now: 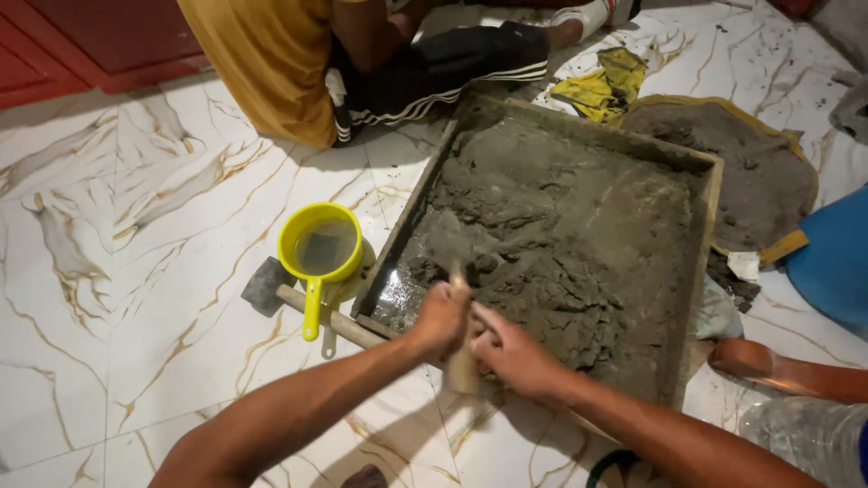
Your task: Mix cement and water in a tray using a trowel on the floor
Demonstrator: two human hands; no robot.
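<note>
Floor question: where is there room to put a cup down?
Bare marble floor spreads left of the yellow scoop and mallet. Crowded: the mortar tray, where both hands, left and right, hold a wooden handle, and right of it.

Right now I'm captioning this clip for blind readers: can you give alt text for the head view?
Both hands, left and right, grip a wooden handle of a tool dug into wet grey mortar in a shallow tray on a marble floor. A yellow scoop and mallet lie left; another person sits beyond.
</note>
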